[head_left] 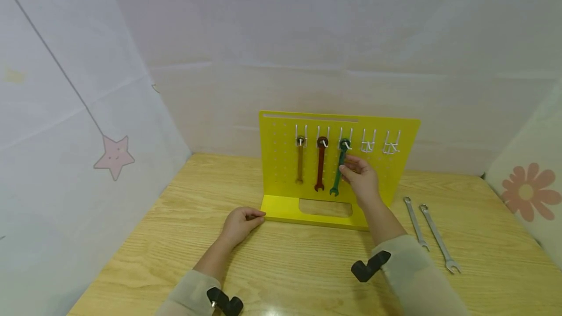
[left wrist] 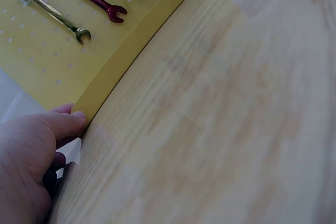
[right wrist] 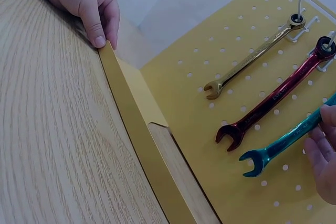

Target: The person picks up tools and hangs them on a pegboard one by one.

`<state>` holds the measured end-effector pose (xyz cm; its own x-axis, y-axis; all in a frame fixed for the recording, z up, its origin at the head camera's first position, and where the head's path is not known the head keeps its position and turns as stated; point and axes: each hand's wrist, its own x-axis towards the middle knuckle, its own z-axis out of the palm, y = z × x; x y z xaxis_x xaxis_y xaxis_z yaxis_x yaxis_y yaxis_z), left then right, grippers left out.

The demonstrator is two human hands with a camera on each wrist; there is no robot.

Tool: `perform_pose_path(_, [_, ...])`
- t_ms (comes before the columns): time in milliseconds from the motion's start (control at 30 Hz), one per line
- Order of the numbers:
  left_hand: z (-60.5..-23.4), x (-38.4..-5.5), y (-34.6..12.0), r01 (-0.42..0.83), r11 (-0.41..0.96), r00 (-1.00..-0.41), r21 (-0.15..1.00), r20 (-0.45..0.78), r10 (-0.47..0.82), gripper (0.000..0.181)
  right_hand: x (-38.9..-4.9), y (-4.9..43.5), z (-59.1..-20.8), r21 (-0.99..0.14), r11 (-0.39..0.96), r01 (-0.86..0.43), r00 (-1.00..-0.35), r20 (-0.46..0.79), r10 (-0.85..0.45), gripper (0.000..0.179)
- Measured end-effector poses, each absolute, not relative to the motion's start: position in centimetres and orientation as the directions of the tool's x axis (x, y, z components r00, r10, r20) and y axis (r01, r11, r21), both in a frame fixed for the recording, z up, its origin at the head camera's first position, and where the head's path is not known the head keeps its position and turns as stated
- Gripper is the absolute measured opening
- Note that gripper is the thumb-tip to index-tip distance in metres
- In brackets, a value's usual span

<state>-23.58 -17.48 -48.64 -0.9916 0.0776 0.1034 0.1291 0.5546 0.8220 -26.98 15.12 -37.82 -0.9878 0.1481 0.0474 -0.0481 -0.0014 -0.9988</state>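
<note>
My right hand (head_left: 362, 178) pinches the shank of a green combination wrench (head_left: 337, 180), whose ring end is over a white hook on a yellow pegboard stand (head_left: 281, 160). In the right wrist view the fingers (right wrist: 321, 148) lie around the green shank, its open end pointing down and free. Beside it hang a red wrench (head_left: 320, 167) and a smaller gold wrench (head_left: 300, 162), each by its ring on a hook. At the front left corner of the stand's base, my left hand (head_left: 239, 225) pinches the edge between thumb and fingers.
Two hooks (head_left: 368, 146) at the board's right hold nothing. Two silver wrenches (head_left: 436, 233) lie on the wooden table (head_left: 298, 267), right of the stand and close to my right forearm. The base has a long cut-out. A pale printed cloth (head_left: 307, 62) hangs behind.
</note>
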Motion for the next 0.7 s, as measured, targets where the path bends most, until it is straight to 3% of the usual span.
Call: perform_pose_path(700, [-48.8, -23.7, -17.7, 0.140, 0.547, -0.990, 0.826, 0.111, 0.085, 0.012, -26.2, 17.0, -38.9, -0.996, 0.078, -0.047, -0.992, 0.055, 0.111, 0.045])
